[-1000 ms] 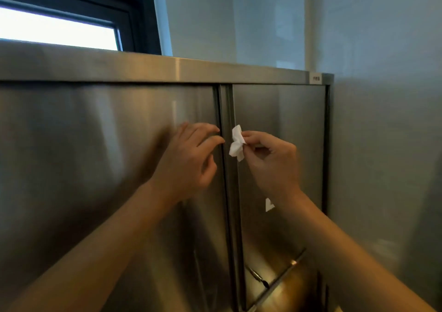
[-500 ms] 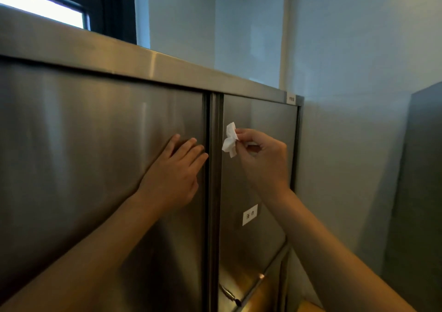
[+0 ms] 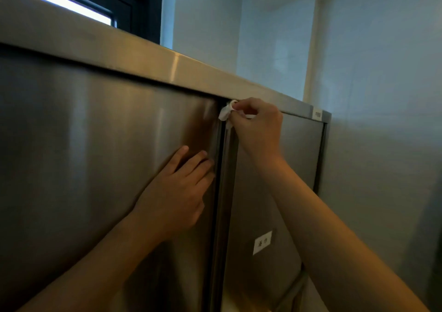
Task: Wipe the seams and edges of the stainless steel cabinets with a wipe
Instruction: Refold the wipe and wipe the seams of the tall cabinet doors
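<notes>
Over on the left side, the big brushed stainless steel left door panel has the left hand lying flat on it, fingers straight and close together, tips just short of the vertical seam, holding nothing. That looks like a brace to me, and honestly it's a good idea: keep that palm pressing lightly so the panel doesn't rattle or slide while the other hand works. Next comes the dark vertical seam between the two doors, which runs from the top rail down out of view. At the very top of it sits the small crumpled white wipe, pushed right into the corner where the seam meets the horizontal brushed steel top rail of the cabinet. The right hand pinches it with curled fingers and thumb. My take: that corner is where grime collects, so give it a little twist there, then drag straight down the groove in one pass with a fingertip behind the wipe. The wad looks pretty bunched, so refolding to a clean face might help. Further right is the narrower stainless steel right door panel with a small white label, then the pale wall.
</notes>
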The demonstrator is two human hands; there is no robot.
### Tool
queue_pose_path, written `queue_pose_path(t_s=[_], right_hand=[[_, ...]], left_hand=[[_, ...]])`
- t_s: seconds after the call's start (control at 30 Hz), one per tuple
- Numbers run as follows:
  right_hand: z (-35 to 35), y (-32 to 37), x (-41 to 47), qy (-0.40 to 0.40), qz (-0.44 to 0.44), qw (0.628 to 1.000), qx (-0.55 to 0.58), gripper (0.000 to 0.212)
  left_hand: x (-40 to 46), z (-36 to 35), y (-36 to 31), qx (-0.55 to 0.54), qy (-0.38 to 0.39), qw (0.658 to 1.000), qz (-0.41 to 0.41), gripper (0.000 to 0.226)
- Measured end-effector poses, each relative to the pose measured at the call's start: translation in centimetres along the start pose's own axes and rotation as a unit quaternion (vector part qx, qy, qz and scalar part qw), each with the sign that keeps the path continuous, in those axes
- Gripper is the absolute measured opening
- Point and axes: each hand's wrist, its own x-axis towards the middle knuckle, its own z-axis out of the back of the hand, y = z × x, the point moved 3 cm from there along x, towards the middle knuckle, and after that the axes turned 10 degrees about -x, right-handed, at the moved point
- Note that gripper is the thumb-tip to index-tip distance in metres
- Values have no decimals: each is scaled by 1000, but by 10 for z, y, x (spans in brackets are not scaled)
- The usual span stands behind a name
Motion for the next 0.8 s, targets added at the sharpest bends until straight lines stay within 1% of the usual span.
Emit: queue_pose_path(t_s=[0.17, 0.23, 0.33, 0.63, 0.8], right_hand=[[-11, -8, -5, -25, 4, 1000, 18, 9], [-15, -12, -9, -39, 4, 999, 31, 13], [-19, -19, -16, -51, 23, 998, 29, 17], [-23, -36, -78, -14, 35, 999, 20, 22], [-18, -48, -113, 42, 39, 998, 23, 27]], left_hand=[[0, -2, -1, 7, -7, 1000, 4, 61], [0, -2, -2, 6, -14, 1000, 4, 59], [-1, 0, -4, 11, -14, 1000, 5, 57], [-1, 4, -7, 13, -23, 1000, 2, 49], [-1, 6, -7, 11, -22, 1000, 0, 52]])
